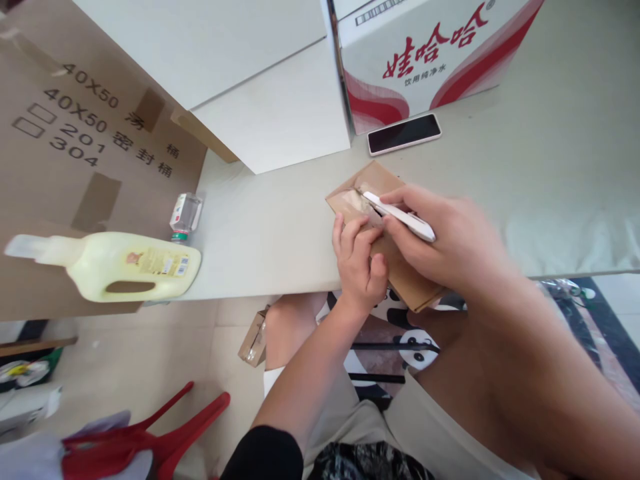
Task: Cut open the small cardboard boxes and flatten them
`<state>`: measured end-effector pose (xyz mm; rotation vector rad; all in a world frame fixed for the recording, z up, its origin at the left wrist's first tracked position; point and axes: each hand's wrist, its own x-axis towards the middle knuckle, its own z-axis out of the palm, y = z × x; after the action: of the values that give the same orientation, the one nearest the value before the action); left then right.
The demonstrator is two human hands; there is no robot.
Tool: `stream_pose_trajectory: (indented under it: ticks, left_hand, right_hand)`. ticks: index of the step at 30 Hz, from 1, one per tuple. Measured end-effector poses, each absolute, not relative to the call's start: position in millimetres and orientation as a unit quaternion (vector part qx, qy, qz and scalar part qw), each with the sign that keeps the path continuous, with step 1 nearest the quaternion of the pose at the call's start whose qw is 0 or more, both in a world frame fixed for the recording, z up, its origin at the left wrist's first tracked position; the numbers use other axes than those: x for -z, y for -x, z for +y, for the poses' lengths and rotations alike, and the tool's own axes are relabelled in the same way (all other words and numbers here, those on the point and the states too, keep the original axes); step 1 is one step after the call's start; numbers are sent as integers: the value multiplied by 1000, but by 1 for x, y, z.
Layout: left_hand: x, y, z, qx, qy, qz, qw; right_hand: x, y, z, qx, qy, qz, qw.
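Note:
A small brown cardboard box [410,280] lies slanted at the table's front edge, with clear tape across its far end. My left hand [357,257] is on the box's left side, its fingers bent over the top and holding it. In my right hand [440,230] is a white utility knife [407,221], gripped between thumb and fingers. The knife's tip points at the taped end, where the tape looks wrinkled and partly cut. My right palm hides some of the box's right side.
Behind the box lie a phone [405,134] and a printed water carton [425,73]. White boxes [295,107] stand back left. A yellow detergent bottle [135,267], a small clear bottle [186,215] and a large carton [60,167] are left. A red chair [165,440] stands below.

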<state>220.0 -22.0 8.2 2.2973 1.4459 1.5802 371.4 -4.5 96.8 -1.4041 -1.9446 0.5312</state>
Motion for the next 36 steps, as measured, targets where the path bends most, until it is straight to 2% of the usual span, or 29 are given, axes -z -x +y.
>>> stream_pose_trajectory:
  ticks: [6, 12, 18, 27, 33, 36]
  left_hand:
    - [-9, -219, -24, -493, -734, 468, -8]
    - [-9, -219, -22, -509, -733, 451, 1]
    - [-8, -219, -22, -507, -733, 453, -10]
    - [-7, -219, -23, -508, -731, 456, -4]
    - [-8, -219, -22, -513, -730, 451, -9]
    - [-8, -220, -22, -517, -728, 450, -8]
  right_hand:
    - [-100, -373, -6, -217, 541, -720, 377]
    - [-100, -372, -4, -227, 527, -730, 372]
    - [-101, -375, -12, -225, 530, -691, 438]
    - [-100, -373, -7, -237, 536, -710, 389]
    - [-103, -375, -13, -236, 549, -665, 448]
    - [-106, -375, -12, -254, 556, -655, 443]
